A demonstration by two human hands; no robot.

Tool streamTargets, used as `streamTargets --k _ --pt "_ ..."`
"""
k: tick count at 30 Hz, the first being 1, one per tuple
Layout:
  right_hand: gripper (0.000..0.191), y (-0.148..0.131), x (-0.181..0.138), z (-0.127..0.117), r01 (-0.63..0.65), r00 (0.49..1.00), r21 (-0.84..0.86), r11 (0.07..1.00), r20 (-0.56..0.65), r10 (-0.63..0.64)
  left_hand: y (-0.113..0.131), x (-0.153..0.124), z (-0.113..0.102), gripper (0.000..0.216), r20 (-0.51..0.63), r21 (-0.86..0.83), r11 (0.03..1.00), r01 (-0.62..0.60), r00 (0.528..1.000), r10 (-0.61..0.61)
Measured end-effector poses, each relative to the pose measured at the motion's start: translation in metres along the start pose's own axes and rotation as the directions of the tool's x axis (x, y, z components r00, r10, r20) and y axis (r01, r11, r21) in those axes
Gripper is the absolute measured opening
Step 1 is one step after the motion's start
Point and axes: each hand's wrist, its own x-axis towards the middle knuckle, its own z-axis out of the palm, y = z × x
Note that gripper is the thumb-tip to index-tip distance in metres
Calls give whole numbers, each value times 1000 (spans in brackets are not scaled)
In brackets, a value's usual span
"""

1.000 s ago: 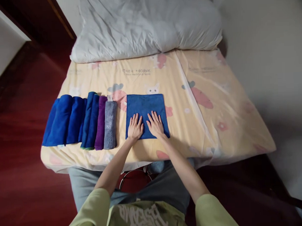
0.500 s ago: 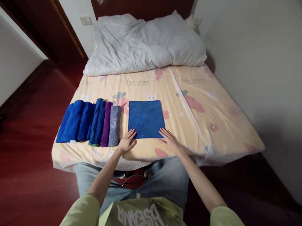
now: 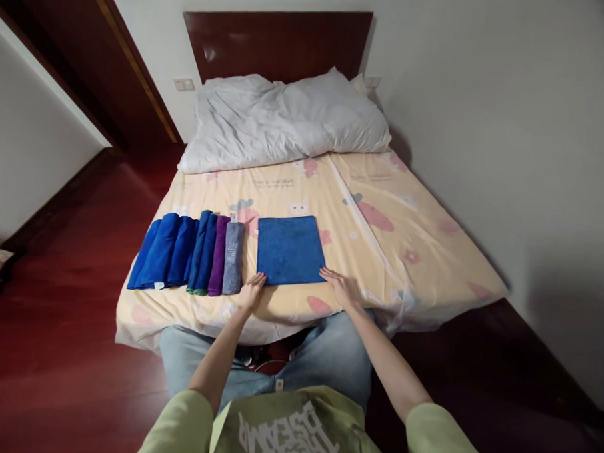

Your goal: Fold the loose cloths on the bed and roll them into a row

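Note:
A flat blue towel [image 3: 290,250] lies spread as a neat rectangle on the bed. At its near left corner, my left hand [image 3: 252,290] has its fingers pressed together on the edge. My right hand [image 3: 337,286] pinches the near right corner in the same way; both thumbs are largely hidden. Left of my left hand stands a row of rolled towels: a grey one [image 3: 232,258] with lettering, a purple one [image 3: 218,257], and several blue ones [image 3: 163,252] farther left.
The bed has a yellow sheet [image 3: 434,274] printed with carrots and rabbits. A white quilt [image 3: 287,123] is bunched before the dark wooden headboard [image 3: 279,44]. My legs [image 3: 332,352] are at the bed's near edge. A wall [image 3: 503,144] rises along the right side.
My hands have drawn back slightly from lying flat on the blue towel to its near corners, with fingers closer together. The view has tilted up, showing more headboard.

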Motion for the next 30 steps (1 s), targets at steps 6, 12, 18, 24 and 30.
streamTargets --k 6,12,18,24,30 --pt "48 -5 -32 8 -102 981 146 984 -148 123 1 -30 13 45 -151 -267 960 81 981 -125" --pt "31 -11 -23 7 -265 925 260 929 -202 321 12 -24 1 32 -184 -425 873 240 921 -343" --pt "33 -10 -22 8 -376 861 238 896 -268 433 19 -21 5 31 -211 -422 842 337 866 -453" --pt "36 -18 -25 15 -401 822 285 870 -308 479 23 -21 8 38 -224 -361 867 342 871 -437" --pt "39 -18 -19 17 -410 809 304 860 -314 497 24 -17 10 39 -208 -334 852 404 849 -485"
